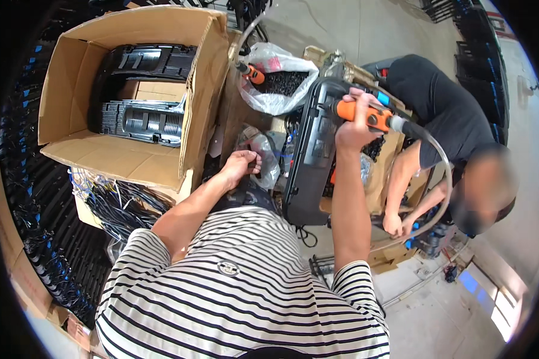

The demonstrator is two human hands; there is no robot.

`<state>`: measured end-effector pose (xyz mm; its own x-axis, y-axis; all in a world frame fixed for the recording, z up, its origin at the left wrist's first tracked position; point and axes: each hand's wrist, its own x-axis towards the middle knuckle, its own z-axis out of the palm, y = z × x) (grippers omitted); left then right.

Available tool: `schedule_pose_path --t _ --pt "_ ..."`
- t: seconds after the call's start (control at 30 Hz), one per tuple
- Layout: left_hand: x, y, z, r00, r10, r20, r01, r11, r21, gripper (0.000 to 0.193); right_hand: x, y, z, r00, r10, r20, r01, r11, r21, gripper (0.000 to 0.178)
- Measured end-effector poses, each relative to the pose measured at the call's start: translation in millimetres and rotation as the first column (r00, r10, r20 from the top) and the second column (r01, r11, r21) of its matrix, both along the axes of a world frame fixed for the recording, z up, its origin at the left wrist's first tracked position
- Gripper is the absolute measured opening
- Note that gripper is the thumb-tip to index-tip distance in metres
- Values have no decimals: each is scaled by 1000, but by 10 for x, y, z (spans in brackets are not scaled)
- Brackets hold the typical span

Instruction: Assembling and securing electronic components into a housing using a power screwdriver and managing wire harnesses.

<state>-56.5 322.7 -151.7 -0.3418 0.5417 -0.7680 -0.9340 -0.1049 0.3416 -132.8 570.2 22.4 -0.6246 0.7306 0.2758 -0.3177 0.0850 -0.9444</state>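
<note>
My right hand (354,122) is wrapped round an orange power driver (374,117) with a hose on its rear end. The tool's front end is over the upper part of a long black plastic housing (310,170); I cannot tell whether it touches. That housing stands slantwise in front of me, to the right of my left hand. My left hand (244,166) is closed, its fingers curled in beside a clear plastic bag (265,157). What the fingers hold, if anything, is too small to make out.
At left stands an open cardboard box (111,158) with black plastic housings (156,122) inside. Beneath it lie bundled black cables (126,206). A white bag (269,107) of small black parts and a second orange tool (254,74) are ahead. A co-worker (431,102) bends close at right.
</note>
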Motion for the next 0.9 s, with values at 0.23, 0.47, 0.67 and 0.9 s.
schedule_pose_path --t 0.23,0.47,0.67,0.9 --pt "395 -65 -739 889 -432 -149 368 870 -328 23 1430 -96 367 993 116 20 -113 987 -113 18" --pt "621 225 -1624 362 -849 -385 418 517 -747 24 2811 -209 579 982 -125 141 140 985 -103 19" --pt "655 269 -1776 129 -914 -384 282 405 -870 33 3629 -366 554 906 -381 185 411 897 -163 16" --pt "135 572 -316 205 -665 -718 -28 729 -684 24 4305 -743 308 720 -585 372 650 757 -67 12"
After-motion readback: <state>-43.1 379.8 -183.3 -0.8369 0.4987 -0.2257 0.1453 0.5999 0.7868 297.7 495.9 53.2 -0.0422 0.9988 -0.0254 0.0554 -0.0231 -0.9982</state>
